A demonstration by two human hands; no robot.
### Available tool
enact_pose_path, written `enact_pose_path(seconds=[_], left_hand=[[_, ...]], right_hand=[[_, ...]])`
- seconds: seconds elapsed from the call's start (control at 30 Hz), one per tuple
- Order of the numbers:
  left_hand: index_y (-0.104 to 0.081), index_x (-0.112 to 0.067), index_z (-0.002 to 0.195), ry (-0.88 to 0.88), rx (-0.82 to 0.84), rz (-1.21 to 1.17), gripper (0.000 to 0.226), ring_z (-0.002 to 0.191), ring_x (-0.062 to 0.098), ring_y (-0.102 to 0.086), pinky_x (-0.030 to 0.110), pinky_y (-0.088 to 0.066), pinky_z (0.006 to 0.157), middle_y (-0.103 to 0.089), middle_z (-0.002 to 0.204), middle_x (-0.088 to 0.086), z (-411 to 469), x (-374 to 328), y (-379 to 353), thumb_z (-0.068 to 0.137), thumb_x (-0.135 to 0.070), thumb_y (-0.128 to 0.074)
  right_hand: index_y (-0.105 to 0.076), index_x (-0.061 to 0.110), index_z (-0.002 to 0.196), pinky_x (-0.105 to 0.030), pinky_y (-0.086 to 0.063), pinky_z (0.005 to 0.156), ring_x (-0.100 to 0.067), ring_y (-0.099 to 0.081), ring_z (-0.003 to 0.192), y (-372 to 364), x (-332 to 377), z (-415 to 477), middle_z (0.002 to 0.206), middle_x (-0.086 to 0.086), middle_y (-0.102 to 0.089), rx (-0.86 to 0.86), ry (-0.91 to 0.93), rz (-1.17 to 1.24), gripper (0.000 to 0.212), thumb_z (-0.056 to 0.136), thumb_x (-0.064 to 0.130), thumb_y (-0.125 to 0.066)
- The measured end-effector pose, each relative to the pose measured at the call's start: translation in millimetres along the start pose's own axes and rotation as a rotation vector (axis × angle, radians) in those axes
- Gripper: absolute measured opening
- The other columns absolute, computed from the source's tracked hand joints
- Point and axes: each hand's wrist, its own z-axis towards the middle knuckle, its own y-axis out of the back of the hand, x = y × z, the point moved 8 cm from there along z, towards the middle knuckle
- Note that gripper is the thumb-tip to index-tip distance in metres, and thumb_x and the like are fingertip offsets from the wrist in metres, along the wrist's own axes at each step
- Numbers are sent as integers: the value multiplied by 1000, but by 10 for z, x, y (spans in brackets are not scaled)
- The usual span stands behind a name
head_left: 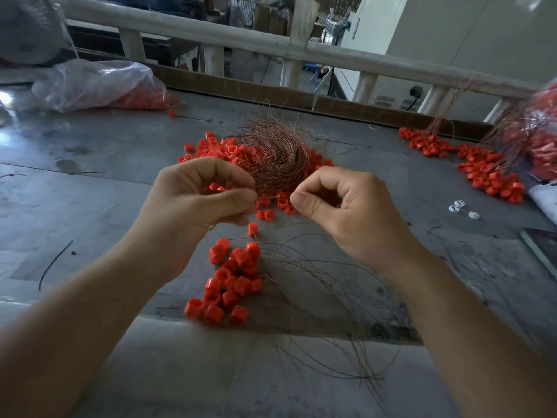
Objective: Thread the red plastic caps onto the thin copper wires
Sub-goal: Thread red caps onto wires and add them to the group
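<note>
Both hands are up over the grey surface [99, 188], close together. My left grip [205, 200] is curled tight, thumb pressed to forefinger right at the near edge of the tangled tuft of copper wires [271, 149], pinching into its strands. One red piece shows through the hollow of that curl, though I cannot tell if it is in the hand or lying behind it.

My right grip [337, 206] is just beside it, not touching, also closed to a pinch, thumb tip against forefinger. Whatever sits between them is too fine for me to make out.

The tuft rests on a spread of loose red caps [217, 149], which scatter out to the left and right of it and run on under my knuckles. Below my hands a single cap [253, 229] stands apart. Nearer to me is a tight cluster of caps [232, 285], with long dark strands [331, 300] fanning away from it to the right, over the near edge of the surface.

Far right there is another heap of caps [488, 173] with wires rising out of it. A few small white pieces [458, 206] lie near that heap. Far left, a clear plastic bag [90, 82] lies slumped with more red inside. A pale railing [241, 37] runs across behind it all.
</note>
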Motion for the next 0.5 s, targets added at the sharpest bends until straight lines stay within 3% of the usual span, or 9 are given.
enact_pose_path(seconds=[0.1, 0.2, 0.37, 0.5], left_hand=[[-69, -26, 62, -33, -52, 334, 22, 59, 4, -61, 11, -50, 58, -68, 63, -6, 15, 27, 55, 59, -5, -76], [-65, -30, 56, -56, 22, 653, 26, 62, -6, -59, 3, -43, 58, -66, 64, -19, -3, 78, 0, 66, -7, -73], [-67, -37, 54, 12, 85, 745, 18, 60, -7, -57, 2, -38, 54, -65, 61, -20, 14, 200, -3, 65, -24, -74], [-68, -27, 57, 50, 66, 710, 18, 44, 1, -45, 14, -36, 46, -56, 46, -8, 24, 242, 24, 64, -43, -67]], right_hand=[[-60, 29, 66, -15, -43, 56, -6, -54, 62, -85, -152, 2, 64, 9, -59, 119, -93, -132, 17, 82, 24, -65], [-60, 27, 68, -8, -41, 56, 3, -53, 65, -167, -241, -26, 63, 12, -58, 207, -132, -195, 15, 82, 27, -65], [-55, 34, 66, -4, -40, 62, 7, -53, 65, -226, -294, -40, 67, 15, -58, 270, -145, -297, 20, 83, 30, -64], [-54, 34, 65, -4, -41, 63, 6, -52, 63, -247, -320, -52, 68, 15, -57, 306, -156, -348, 20, 83, 32, -64]])
